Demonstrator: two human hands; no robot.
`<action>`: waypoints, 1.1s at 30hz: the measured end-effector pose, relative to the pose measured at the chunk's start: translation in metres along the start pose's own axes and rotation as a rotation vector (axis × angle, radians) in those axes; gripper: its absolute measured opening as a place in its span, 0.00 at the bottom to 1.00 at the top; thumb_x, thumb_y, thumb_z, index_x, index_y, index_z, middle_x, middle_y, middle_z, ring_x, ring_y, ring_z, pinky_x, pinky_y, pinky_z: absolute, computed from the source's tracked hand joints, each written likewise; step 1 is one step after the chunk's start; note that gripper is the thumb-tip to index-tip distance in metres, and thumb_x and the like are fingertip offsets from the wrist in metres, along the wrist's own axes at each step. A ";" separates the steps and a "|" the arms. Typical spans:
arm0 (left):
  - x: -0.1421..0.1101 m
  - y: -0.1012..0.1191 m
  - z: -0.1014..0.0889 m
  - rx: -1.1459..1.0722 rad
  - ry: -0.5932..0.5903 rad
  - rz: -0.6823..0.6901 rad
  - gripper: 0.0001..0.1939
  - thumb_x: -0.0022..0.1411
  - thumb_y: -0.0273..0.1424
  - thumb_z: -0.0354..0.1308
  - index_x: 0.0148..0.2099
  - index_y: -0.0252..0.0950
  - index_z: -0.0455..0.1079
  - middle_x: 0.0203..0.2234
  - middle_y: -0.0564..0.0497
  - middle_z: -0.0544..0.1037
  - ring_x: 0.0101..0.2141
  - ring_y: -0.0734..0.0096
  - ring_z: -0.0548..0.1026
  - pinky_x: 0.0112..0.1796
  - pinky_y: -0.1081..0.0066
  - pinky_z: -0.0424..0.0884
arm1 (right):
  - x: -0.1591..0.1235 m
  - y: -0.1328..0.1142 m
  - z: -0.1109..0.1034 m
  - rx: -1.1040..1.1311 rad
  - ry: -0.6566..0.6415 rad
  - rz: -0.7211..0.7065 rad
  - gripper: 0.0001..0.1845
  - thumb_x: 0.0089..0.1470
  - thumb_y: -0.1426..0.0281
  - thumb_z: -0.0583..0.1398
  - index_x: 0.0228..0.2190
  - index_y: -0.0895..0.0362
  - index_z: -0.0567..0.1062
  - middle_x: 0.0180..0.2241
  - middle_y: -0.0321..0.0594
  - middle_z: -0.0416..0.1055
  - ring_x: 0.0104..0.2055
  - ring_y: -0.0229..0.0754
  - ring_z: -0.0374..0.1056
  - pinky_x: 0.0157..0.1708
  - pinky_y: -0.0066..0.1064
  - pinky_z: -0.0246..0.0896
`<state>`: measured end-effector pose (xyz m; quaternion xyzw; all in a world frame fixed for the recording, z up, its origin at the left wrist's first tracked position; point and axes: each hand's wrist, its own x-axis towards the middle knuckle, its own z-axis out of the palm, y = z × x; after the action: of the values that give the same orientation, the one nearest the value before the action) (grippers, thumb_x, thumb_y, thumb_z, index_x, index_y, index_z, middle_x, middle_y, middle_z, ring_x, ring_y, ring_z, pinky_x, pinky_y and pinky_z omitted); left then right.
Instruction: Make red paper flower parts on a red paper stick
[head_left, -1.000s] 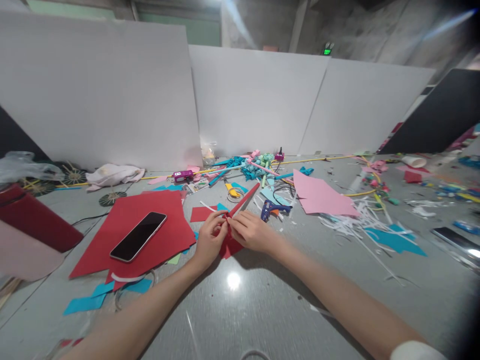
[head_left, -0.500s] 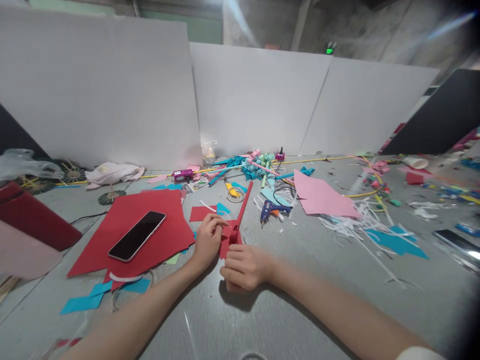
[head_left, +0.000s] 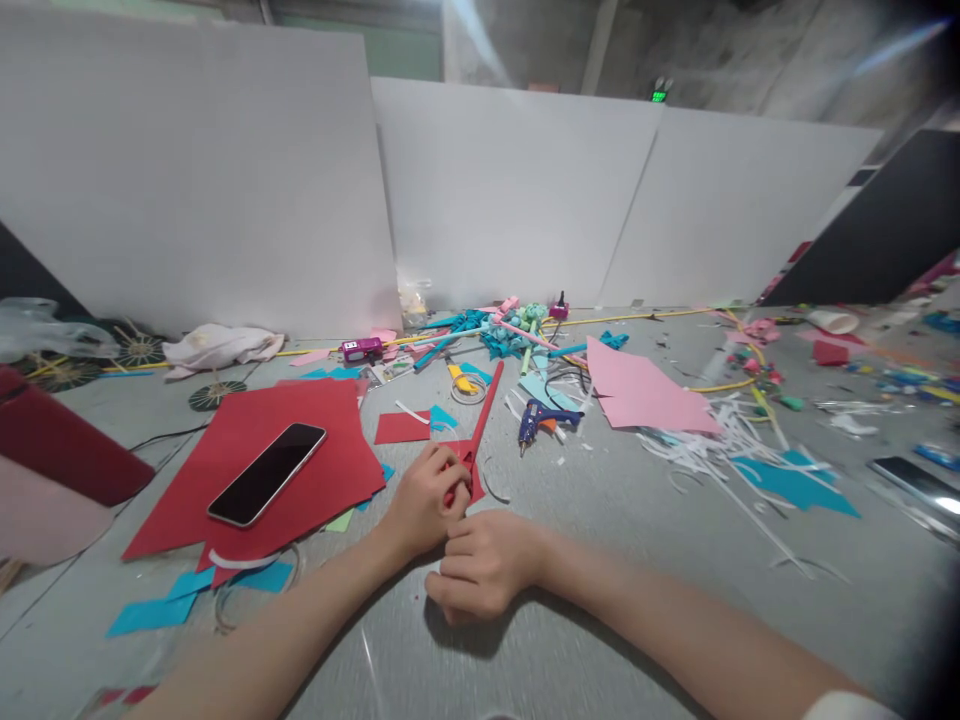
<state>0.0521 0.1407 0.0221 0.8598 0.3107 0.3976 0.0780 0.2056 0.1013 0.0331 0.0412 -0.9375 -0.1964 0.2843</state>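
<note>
My left hand (head_left: pixel 426 498) has its fingers curled over a small folded red paper piece (head_left: pixel 457 486), and covers most of it. Close beside it, almost touching, my right hand (head_left: pixel 486 566) is closed with its knuckles up; whatever its fingertips pinch is hidden. A thin red paper stem (head_left: pixel 489 402) slants away from the fingers on the grey table (head_left: pixel 600 640). Under the left fingers more red paper shows. Just beyond lies a flat red paper scrap (head_left: pixel 403 428). To the right of the stem rests a blue glue gun (head_left: pixel 534 420).
On the left a phone (head_left: pixel 268 474) lies on red sheets (head_left: pixel 341 440), near a red roll (head_left: pixel 67 435). Pink paper (head_left: pixel 637 385) and white paper strips (head_left: pixel 720 440) are at right. Teal and pink paper pieces (head_left: pixel 510 335) are heaped before white boards (head_left: pixel 517 200).
My left hand has closed further over the red paper piece. My right hand has moved slightly toward me and left, off the red paper.
</note>
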 end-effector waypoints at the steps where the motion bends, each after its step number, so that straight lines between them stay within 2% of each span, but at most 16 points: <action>1: 0.001 0.001 0.000 0.027 0.003 -0.008 0.10 0.65 0.21 0.54 0.35 0.38 0.74 0.33 0.46 0.73 0.39 0.60 0.69 0.39 0.62 0.70 | 0.000 0.000 0.000 0.002 0.005 -0.006 0.16 0.61 0.62 0.64 0.23 0.54 0.72 0.17 0.28 0.58 0.19 0.33 0.59 0.22 0.30 0.54; 6: 0.003 0.002 0.002 0.105 -0.017 -0.035 0.10 0.65 0.27 0.59 0.30 0.39 0.71 0.30 0.47 0.72 0.36 0.60 0.69 0.36 0.61 0.69 | -0.001 0.000 0.001 0.005 0.036 -0.008 0.16 0.61 0.61 0.63 0.24 0.55 0.74 0.17 0.28 0.58 0.19 0.33 0.59 0.22 0.31 0.54; 13: 0.003 0.002 0.004 0.120 -0.075 -0.054 0.09 0.62 0.34 0.67 0.33 0.39 0.72 0.33 0.47 0.73 0.38 0.58 0.70 0.37 0.61 0.71 | -0.002 -0.001 0.003 0.010 0.011 0.007 0.16 0.63 0.62 0.61 0.25 0.55 0.75 0.17 0.28 0.60 0.20 0.33 0.62 0.23 0.31 0.54; 20: 0.002 0.001 0.005 0.115 -0.062 -0.072 0.06 0.61 0.26 0.64 0.32 0.38 0.72 0.33 0.47 0.72 0.38 0.60 0.71 0.37 0.62 0.70 | -0.002 0.001 0.002 0.005 0.032 0.015 0.14 0.62 0.64 0.61 0.25 0.55 0.75 0.17 0.28 0.60 0.19 0.34 0.61 0.23 0.32 0.53; 28: 0.000 0.001 0.005 0.096 -0.111 -0.118 0.05 0.63 0.23 0.60 0.34 0.37 0.71 0.36 0.46 0.71 0.39 0.62 0.70 0.39 0.63 0.70 | -0.006 0.001 0.008 -0.018 -0.005 0.024 0.12 0.62 0.66 0.60 0.27 0.57 0.75 0.18 0.29 0.63 0.21 0.35 0.62 0.28 0.33 0.57; 31: -0.001 -0.002 0.005 0.085 -0.120 -0.134 0.06 0.61 0.20 0.58 0.35 0.36 0.70 0.36 0.46 0.71 0.38 0.62 0.69 0.38 0.64 0.69 | -0.013 0.004 0.008 -0.025 0.009 0.101 0.09 0.62 0.69 0.59 0.30 0.58 0.75 0.20 0.31 0.65 0.23 0.36 0.63 0.28 0.32 0.57; 33: -0.003 -0.005 0.005 0.045 -0.141 -0.135 0.07 0.59 0.19 0.58 0.35 0.36 0.70 0.37 0.46 0.70 0.38 0.63 0.69 0.38 0.64 0.69 | -0.020 0.010 0.003 -0.047 0.019 0.205 0.07 0.61 0.71 0.58 0.31 0.58 0.74 0.21 0.32 0.67 0.24 0.37 0.63 0.28 0.33 0.56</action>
<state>0.0524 0.1437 0.0151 0.8642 0.3706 0.3229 0.1072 0.2208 0.1157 0.0246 -0.0596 -0.9293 -0.1877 0.3125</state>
